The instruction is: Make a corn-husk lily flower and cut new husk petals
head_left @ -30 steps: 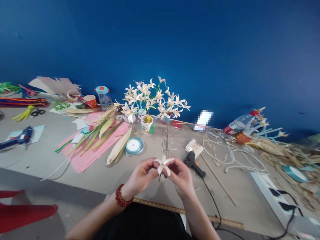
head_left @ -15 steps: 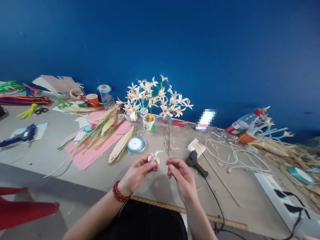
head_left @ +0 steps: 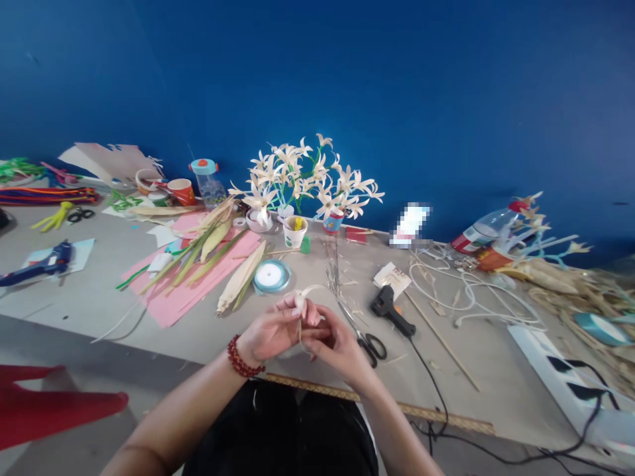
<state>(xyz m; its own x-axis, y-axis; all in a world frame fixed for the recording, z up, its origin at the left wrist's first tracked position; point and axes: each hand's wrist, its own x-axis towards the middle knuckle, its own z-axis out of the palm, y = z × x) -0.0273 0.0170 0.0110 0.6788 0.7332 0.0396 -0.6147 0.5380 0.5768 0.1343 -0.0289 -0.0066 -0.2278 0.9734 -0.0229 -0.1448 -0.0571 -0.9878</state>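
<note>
The right hand (head_left: 337,344) is returning to the flower (head_left: 301,301), pinching its stem. The left hand (head_left: 270,330) is gripping narrowly just above.

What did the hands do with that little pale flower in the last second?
The right hand let go of the flower, drew aside, then came back to pinch it just below the petals. The left hand kept hold throughout. The glue gun and bouquet stayed put.
</note>
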